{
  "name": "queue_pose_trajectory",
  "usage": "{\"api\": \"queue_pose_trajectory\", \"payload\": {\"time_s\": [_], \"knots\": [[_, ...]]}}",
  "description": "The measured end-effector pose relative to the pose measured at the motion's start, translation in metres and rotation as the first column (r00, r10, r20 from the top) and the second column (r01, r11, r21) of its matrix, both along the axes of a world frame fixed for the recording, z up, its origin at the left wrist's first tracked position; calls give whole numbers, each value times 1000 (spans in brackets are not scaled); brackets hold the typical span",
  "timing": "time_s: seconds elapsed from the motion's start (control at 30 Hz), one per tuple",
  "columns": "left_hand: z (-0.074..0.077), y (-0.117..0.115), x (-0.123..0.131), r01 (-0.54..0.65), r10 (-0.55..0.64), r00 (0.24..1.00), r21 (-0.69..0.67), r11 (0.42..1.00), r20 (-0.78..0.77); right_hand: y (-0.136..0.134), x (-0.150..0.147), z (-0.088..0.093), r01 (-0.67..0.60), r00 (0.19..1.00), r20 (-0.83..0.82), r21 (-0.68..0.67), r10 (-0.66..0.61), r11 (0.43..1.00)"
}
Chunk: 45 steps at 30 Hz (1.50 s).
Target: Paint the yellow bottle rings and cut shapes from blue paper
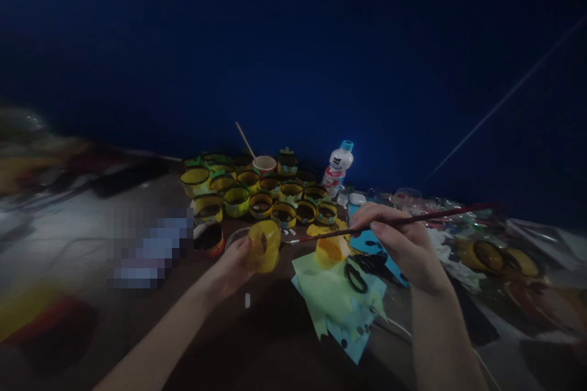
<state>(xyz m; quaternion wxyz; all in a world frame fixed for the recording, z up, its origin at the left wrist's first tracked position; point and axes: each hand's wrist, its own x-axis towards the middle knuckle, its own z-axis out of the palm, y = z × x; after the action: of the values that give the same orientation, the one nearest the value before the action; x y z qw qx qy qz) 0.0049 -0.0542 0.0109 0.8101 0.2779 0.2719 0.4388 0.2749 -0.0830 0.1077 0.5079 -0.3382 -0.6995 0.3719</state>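
Observation:
My left hand (236,266) is wrapped round a small yellow-painted cup (266,247), which is tilted on its side. In my right hand (408,247) is a thin paintbrush (325,235) with a dark red handle, pinched between thumb and fingers. Its bristles point left and come close to the cup's side; whether they touch, I cannot tell. Below the brush lie light green paper sheets (316,299) and scissors (356,278) with black handles. A yellow-orange tub (331,252) sits just under the brush.
Several yellow cups with dark rims (261,204) stand in rows behind my hands. Among them is a paper cup (265,165) with a stick in it. A white bottle (338,168) with a blue cap stands against the dark blue wall (293,61). Blue paper (389,266) and clear plastic pieces lie rightward.

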Motion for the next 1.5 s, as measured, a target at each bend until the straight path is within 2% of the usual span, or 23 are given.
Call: {"api": "queue_pose_trajectory", "payload": {"time_s": [0.17, 0.3, 0.53, 0.73, 0.93, 1.13, 1.33, 1.4, 1.5], "knots": [[1, 3, 2, -1, 2, 1000, -33, 999, 28, 3, 1, -2, 83, 996, -15, 67, -82, 994], [-3, 5, 0, -26, 40, 995, -143, 989, 96, 2, 0, -2, 135, 990, -49, 140, -129, 981], [-1, 5, -1, -102, 127, 987, -220, 970, 103, -10, -16, 8, 119, 986, 101, 158, -136, 980], [-1, 4, 1, -121, 142, 985, -194, 974, 96, -12, -22, 9, 91, 988, 110, 121, -105, 988], [-7, 5, -1, -137, 155, 984, -191, 972, 83, -13, -23, 8, 53, 990, 128, 98, -66, 994], [-8, 5, -3, -44, 49, 998, -103, 994, 42, -12, -16, 7, -22, 998, 64, 75, 17, 997], [-10, 6, -2, -67, 74, 990, -60, 996, 118, -10, -10, 7, -99, 995, 26, 4, 99, 995], [-12, 7, -2, -77, 84, 988, -60, 995, 130, -9, -10, 6, -39, 999, -15, 53, 40, 998], [-14, 7, -3, -76, 87, 985, -76, 994, 146, -9, -14, 4, 137, 989, -69, 161, -127, 977]]}}
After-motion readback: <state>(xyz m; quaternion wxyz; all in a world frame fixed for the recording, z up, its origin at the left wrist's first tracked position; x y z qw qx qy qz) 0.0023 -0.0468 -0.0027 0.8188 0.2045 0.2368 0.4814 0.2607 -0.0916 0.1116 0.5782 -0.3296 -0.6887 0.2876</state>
